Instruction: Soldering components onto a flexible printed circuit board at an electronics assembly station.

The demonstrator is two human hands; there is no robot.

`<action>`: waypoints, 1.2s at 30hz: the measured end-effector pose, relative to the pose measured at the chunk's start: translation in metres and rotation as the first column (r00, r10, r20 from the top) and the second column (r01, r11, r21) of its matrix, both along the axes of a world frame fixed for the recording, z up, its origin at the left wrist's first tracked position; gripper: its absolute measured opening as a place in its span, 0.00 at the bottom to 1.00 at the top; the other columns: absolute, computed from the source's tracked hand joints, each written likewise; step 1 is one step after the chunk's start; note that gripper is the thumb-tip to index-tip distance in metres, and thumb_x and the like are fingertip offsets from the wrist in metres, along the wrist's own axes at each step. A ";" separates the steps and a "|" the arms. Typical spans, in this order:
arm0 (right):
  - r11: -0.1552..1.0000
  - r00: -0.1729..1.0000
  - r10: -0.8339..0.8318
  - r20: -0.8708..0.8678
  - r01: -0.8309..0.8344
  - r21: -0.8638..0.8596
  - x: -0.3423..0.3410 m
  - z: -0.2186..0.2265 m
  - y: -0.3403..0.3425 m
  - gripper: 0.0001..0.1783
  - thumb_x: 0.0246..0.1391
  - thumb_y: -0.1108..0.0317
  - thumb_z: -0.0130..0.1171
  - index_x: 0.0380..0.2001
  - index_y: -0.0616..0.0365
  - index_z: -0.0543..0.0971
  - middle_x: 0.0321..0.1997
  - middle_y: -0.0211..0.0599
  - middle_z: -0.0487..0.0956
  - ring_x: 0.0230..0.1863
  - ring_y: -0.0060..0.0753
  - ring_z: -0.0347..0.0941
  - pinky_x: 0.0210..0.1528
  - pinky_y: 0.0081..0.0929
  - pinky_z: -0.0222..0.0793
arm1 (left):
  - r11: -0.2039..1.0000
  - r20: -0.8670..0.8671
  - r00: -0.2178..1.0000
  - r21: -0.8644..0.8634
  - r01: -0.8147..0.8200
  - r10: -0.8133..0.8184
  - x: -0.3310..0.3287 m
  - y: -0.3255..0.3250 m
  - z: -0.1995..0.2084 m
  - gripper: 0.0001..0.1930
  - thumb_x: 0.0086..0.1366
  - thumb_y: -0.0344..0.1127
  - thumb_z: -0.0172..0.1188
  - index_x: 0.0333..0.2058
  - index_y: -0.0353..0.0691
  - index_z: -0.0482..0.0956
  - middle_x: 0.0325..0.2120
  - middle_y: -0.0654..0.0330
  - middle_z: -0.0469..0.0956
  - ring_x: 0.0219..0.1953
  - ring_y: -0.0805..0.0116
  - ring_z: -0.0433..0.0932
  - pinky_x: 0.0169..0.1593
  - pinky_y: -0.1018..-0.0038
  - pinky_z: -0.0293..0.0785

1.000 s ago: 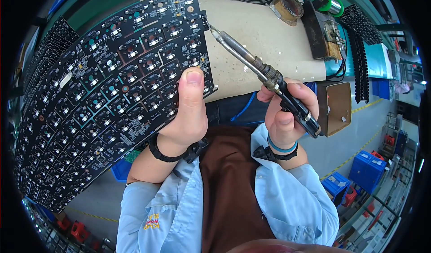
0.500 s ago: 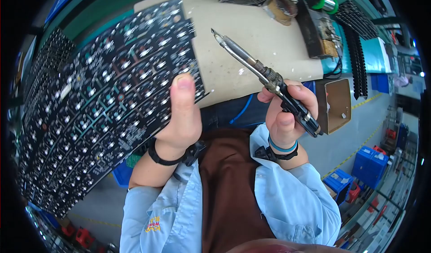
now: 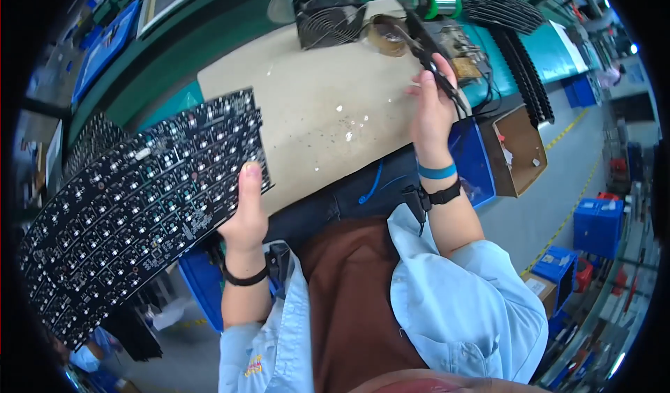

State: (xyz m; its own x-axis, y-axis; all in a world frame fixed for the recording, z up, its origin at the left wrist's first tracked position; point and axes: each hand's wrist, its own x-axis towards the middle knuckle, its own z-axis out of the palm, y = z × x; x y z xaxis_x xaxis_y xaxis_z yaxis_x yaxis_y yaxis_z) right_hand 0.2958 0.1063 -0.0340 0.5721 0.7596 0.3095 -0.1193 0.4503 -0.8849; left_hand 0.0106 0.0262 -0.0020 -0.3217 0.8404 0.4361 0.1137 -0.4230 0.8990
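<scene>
A large black circuit board (image 3: 139,205), dotted with rows of small bright parts, is in my left hand (image 3: 246,218). My thumb lies on its upper face near the right end, with the other fingers hidden beneath. My right hand (image 3: 434,110) grips a soldering iron (image 3: 447,89) by its dark handle, over the far right of the pale work mat (image 3: 300,121). The iron's front end is blurred and overlaps a dark block beside a brown round pot (image 3: 380,41); I cannot tell whether it touches either.
Behind the mat stands a black fan (image 3: 328,22) with a wire guard. A green solder spool (image 3: 440,4) and black slotted racks (image 3: 520,65) are at the far right. Below the right edge sit a blue bin (image 3: 481,173) and a cardboard box (image 3: 522,145). Another person's sleeve (image 3: 85,359) shows at lower left.
My right hand has carried the soldering iron forward, away from my body, toward the pot. The circuit board, still in my left hand, appears lower and farther from the head camera.
</scene>
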 end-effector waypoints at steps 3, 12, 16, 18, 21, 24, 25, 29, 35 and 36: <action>0.969 0.760 0.241 -0.604 -0.220 0.111 0.006 -0.004 0.018 0.15 0.66 0.59 0.54 0.52 0.49 0.73 0.45 0.30 0.77 0.44 0.27 0.74 0.45 0.31 0.71 | 0.938 -0.025 0.999 -0.347 0.012 -0.022 -0.022 -0.003 0.002 0.16 0.64 0.22 0.60 0.52 0.31 0.77 0.47 0.57 0.80 0.47 0.68 0.78 0.54 0.72 0.73; 0.875 0.301 0.348 -0.888 -0.445 0.192 0.023 0.015 0.036 0.16 0.66 0.58 0.52 0.50 0.55 0.74 0.49 0.37 0.79 0.51 0.35 0.76 0.53 0.38 0.72 | 0.977 -0.377 0.926 -0.207 -0.057 -0.026 -0.013 -0.011 0.071 0.16 0.67 0.27 0.60 0.52 0.26 0.75 0.50 0.54 0.78 0.48 0.65 0.76 0.55 0.73 0.71; 0.747 0.469 0.541 -0.698 -0.649 0.143 0.006 0.069 -0.036 0.20 0.66 0.57 0.53 0.54 0.57 0.72 0.50 0.38 0.78 0.52 0.35 0.76 0.52 0.38 0.74 | 0.986 -0.489 0.869 -0.169 -0.010 -0.075 -0.013 -0.009 0.093 0.20 0.63 0.20 0.59 0.54 0.29 0.74 0.49 0.54 0.78 0.49 0.65 0.76 0.54 0.71 0.71; 0.469 0.313 0.837 -0.449 -0.833 0.293 0.000 0.109 -0.080 0.26 0.66 0.49 0.50 0.59 0.54 0.70 0.57 0.40 0.75 0.54 0.37 0.75 0.53 0.39 0.74 | 0.989 -0.651 0.749 -0.145 0.038 -0.124 -0.004 -0.021 0.110 0.25 0.57 0.15 0.57 0.55 0.33 0.75 0.47 0.54 0.78 0.49 0.62 0.76 0.55 0.70 0.71; 0.431 0.285 0.867 -0.408 -0.840 0.329 0.000 0.136 -0.119 0.31 0.67 0.43 0.45 0.63 0.52 0.67 0.61 0.41 0.73 0.57 0.39 0.74 0.53 0.40 0.75 | 0.996 -0.778 0.621 -0.085 0.042 -0.093 -0.003 -0.034 0.123 0.31 0.51 0.11 0.55 0.56 0.36 0.75 0.46 0.53 0.78 0.49 0.59 0.77 0.55 0.68 0.72; 0.257 -0.058 0.845 -0.532 -0.828 0.498 0.002 0.126 -0.134 0.30 0.68 0.49 0.42 0.63 0.60 0.68 0.63 0.43 0.73 0.57 0.44 0.75 0.58 0.42 0.74 | 0.999 -0.872 0.490 0.043 0.026 0.025 -0.019 -0.046 0.121 0.35 0.46 0.11 0.54 0.56 0.41 0.75 0.46 0.51 0.77 0.50 0.53 0.77 0.55 0.66 0.73; 0.231 -0.082 0.869 -0.487 -0.804 0.547 0.005 0.119 -0.141 0.30 0.68 0.47 0.41 0.61 0.60 0.69 0.61 0.44 0.74 0.57 0.45 0.76 0.57 0.43 0.75 | 0.996 -0.874 0.483 0.084 0.033 0.057 -0.022 -0.043 0.121 0.35 0.47 0.12 0.54 0.56 0.42 0.75 0.47 0.51 0.76 0.49 0.49 0.77 0.54 0.64 0.73; 0.317 -0.052 0.841 -0.539 -0.760 0.568 -0.002 0.092 -0.171 0.30 0.68 0.49 0.42 0.61 0.61 0.70 0.61 0.50 0.74 0.60 0.49 0.72 0.59 0.49 0.70 | 0.965 -0.853 0.457 0.188 -0.184 0.254 -0.049 -0.061 0.106 0.32 0.48 0.15 0.55 0.54 0.45 0.76 0.50 0.54 0.76 0.51 0.50 0.76 0.53 0.64 0.74; 0.560 0.440 0.769 -0.463 -0.814 0.157 -0.018 0.064 -0.174 0.28 0.63 0.62 0.50 0.64 0.62 0.65 0.64 0.49 0.71 0.64 0.51 0.68 0.65 0.50 0.63 | 0.959 -0.757 0.593 0.176 -0.221 0.276 -0.111 -0.094 0.113 0.35 0.46 0.18 0.61 0.57 0.44 0.73 0.53 0.53 0.72 0.53 0.51 0.75 0.53 0.64 0.74; 0.546 0.431 0.774 -0.464 -0.825 0.143 -0.018 0.061 -0.172 0.28 0.63 0.62 0.50 0.64 0.62 0.65 0.64 0.49 0.71 0.64 0.51 0.68 0.65 0.50 0.63 | 0.969 -0.715 0.655 0.163 -0.183 0.244 -0.118 -0.098 0.113 0.36 0.45 0.19 0.63 0.58 0.44 0.72 0.54 0.52 0.72 0.55 0.52 0.74 0.54 0.64 0.74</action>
